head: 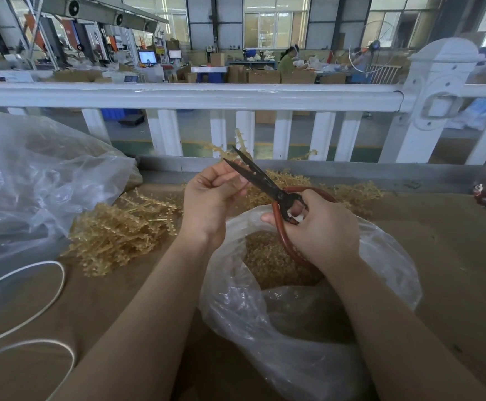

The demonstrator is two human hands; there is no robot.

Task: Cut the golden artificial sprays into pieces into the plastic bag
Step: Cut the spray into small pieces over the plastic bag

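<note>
— Where is the golden spray (237, 146) being cut?

— In the left hand (207, 201), raised over the open plastic bag (380, 256). Its fingers (221, 180) are curled around the stem, and the tips stick up past the scissors (262, 180).

— And the scissors?

— The right hand (322, 227) grips the red handles, fingers through the loops. The dark blades stand slightly apart, just beside the left fingers.

— What's in the bag?

— A heap of small golden pieces (270, 256), right under the hands.

— More sprays about?

— A loose pile (120, 227) lies on the brown surface (452, 256) left of the bag, more behind the hands. A second clear bag (33, 183) sits far left, a white cord (56, 285) below it, and a white railing (189, 94) runs behind.
</note>
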